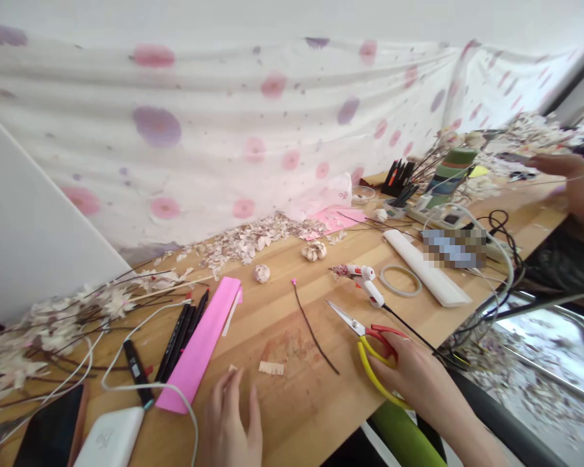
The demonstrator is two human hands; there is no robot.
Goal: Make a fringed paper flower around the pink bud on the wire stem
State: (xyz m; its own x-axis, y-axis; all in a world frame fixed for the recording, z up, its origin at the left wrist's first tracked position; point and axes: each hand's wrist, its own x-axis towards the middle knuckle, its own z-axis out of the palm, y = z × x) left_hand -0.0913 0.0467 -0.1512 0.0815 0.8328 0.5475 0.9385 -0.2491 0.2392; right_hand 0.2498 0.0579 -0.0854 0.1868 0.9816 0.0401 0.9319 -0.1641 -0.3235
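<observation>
A: What occupies the left end of the tabletop (285, 314)?

B: A dark-screened phone (51, 425) and, just beside it, a white power bank (111, 438). A black marker (137, 371) lies behind the power bank. Farther right, a group of black pens (181, 337) lies alongside a folded pink paper strip (204, 344).

A: State the condition of the left hand.

B: The left hand (234, 418) is just right of the strip's near end. Its fingers are bent and parted, with the thumb well clear of the forefinger. A small paper scrap (232, 368) shows at the fingertips; whether they touch it cannot be told.

A: What lies between the hands?

B: In order: a pale ball-shaped flower (261, 274), set farther back; a fringed paper piece (271, 368), near the left hand; and a thin dark stem (313, 327), pink at its far tip, lying at a slant.

A: State the condition of the right hand.

B: The scissors (357, 327) point away and leftward, blade tips near the stem. A glue gun (370, 288) lies behind them. The right hand (416, 370) has its fingers closed around the red and yellow handles.

A: And beyond?

B: A long white strip (425, 267), right of the glue gun.
</observation>
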